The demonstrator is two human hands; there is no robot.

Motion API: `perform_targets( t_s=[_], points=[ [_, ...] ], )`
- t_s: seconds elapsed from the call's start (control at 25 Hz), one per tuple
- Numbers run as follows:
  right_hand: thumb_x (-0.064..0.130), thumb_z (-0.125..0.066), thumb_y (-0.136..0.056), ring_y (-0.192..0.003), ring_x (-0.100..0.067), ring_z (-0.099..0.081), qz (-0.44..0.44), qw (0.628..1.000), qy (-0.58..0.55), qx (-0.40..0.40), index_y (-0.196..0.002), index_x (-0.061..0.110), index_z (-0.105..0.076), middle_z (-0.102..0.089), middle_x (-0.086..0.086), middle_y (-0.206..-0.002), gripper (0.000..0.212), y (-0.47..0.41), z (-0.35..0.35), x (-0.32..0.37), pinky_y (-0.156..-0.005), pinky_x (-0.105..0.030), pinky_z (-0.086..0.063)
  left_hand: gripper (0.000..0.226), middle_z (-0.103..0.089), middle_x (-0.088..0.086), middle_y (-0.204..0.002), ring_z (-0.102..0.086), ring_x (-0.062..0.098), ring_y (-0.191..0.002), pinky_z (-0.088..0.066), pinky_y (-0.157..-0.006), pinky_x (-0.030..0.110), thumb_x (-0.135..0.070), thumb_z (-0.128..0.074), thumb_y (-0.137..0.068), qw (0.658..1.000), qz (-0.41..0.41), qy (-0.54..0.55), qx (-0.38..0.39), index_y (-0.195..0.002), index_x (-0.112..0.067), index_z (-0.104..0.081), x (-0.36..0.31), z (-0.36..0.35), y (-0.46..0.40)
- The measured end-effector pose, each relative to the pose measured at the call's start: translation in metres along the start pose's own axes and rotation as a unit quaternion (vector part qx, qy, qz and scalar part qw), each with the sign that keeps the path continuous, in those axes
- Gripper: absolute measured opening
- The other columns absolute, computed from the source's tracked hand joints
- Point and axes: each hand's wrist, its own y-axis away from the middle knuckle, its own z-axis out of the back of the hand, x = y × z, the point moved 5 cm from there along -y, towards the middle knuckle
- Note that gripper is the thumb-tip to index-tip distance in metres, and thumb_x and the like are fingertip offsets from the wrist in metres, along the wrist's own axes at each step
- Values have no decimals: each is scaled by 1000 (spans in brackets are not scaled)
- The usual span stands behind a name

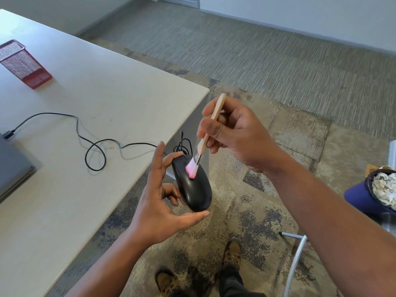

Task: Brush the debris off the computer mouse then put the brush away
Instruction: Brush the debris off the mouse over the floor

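1. Nearest the camera, the left hand (159, 202) grips the black computer mouse (191, 184) off the corner of the table (90, 99), over the carpet: thumb under the rear end, one fingertip on the front, another finger curled against the left side.
2. Above the mouse, the right hand (233, 133) pinches the wooden handle of the small brush (206, 137) about halfway along, thumb pressing it against the fingers, pen-style.
3. The brush's pink bristles (191, 169) touch the mouse's upper shell near the buttons, splayed slightly, so they look soft and yielding.
4. The mouse seems light and rigid, but its glossy shell is probably slippery; gripping it end to end, as here, leaves the top free for sweeping.
5. Its cable (94, 146) runs from the front of the mouse back over the table in loose loops towards a grey laptop (12, 168); a tug there could twist the mouse in the grip.
6. The brush looks very light and its handle stiff; a mid-handle hold suits gentle strokes.
7. Well beyond the mouse, on the table's far side, a red mesh holder (22, 63) is the likely place for the brush.
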Motion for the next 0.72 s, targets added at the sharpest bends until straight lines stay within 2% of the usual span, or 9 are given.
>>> perform_targets(
  t_s=[0.12,0.32,0.44,0.56,0.72],
  points=[
    [9,-65,-98,-63,-17,-65,2,999,30,14,-107,11,-55,-73,-11,-83,14,-2,-2,-4,-58,-28,-55,152,-42,-8,-166,-74,29,-68,-61,-62,51,-33,-102,-60,1000,1,19,1,-171,-42,2,0,-1,2],
    [1,-62,-100,-69,-19,-61,73,996,58,-18,-111,6,-51,-67,-26,-93,16,-2,1,0,-64,-32,-55,151,-41,-3,-167,-74,30,-66,-60,-60,51,-34,-102,-60,1000,13,26,1,-170,-42,1,2,0,6],
    [5,-59,-101,-64,-21,-59,73,997,11,25,-111,5,-51,-68,-14,-86,12,1,2,5,-59,-31,-52,151,-40,-4,-168,-74,32,-66,-60,-59,55,-32,-102,-60,999,15,38,-4,-171,-40,1,3,3,5],
    [7,-58,-101,-60,-18,-59,22,996,5,89,-110,10,-54,-68,-13,-82,10,2,-5,1,-56,-28,-50,152,-41,-2,-168,-74,35,-66,-60,-58,57,-28,-103,-60,999,12,48,-3,-171,-37,0,2,2,4],
    [4,-57,-101,-62,-18,-59,28,999,5,46,-108,9,-50,-67,-16,-86,11,-2,-6,-9,-59,-30,-52,152,-42,-1,-167,-75,40,-69,-60,-61,62,-26,-103,-59,998,20,64,2,-171,-38,-2,3,1,7]
  ],
)
